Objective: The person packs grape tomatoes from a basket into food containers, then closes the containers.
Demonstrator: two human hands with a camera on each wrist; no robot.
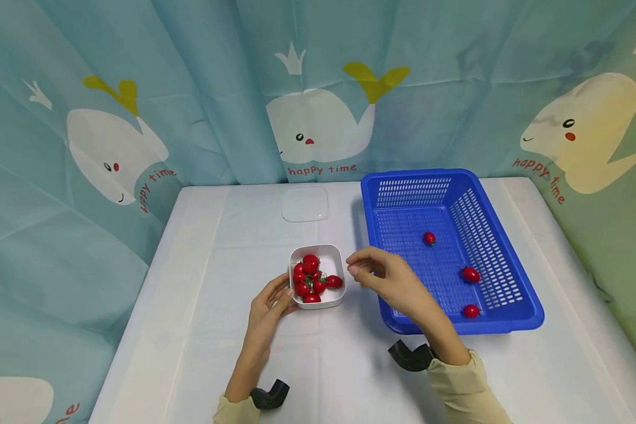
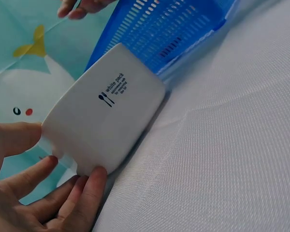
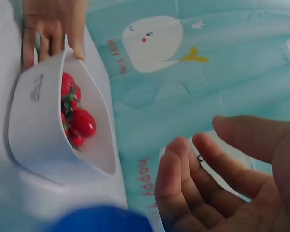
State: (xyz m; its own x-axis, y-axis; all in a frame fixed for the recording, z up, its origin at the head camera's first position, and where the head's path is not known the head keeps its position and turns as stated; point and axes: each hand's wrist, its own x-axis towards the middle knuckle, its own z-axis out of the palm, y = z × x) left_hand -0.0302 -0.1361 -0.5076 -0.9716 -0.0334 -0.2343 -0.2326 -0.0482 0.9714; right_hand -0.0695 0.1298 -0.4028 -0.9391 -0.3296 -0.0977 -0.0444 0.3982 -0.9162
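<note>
Left hand (image 1: 267, 309) grips the small white tub (image 1: 318, 275) by its left wall, thumb on the rim; tub sits near the table's (image 1: 201, 306) front-centre, approx. a dozen cherry tomatoes (image 1: 311, 278) inside. Right hand (image 1: 387, 277) hovers w/ loose, relaxed fingers, holding nothing, betw. tub and blue basket (image 1: 509, 282). Basket on the table's right side holds three tomatoes (image 1: 470, 274). Clear lid (image 1: 305, 204) lies near the back edge.

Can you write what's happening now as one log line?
left hand: holds white bowl of tomatoes | right hand: empty, beside bowl | blue basket: three tomatoes
</note>
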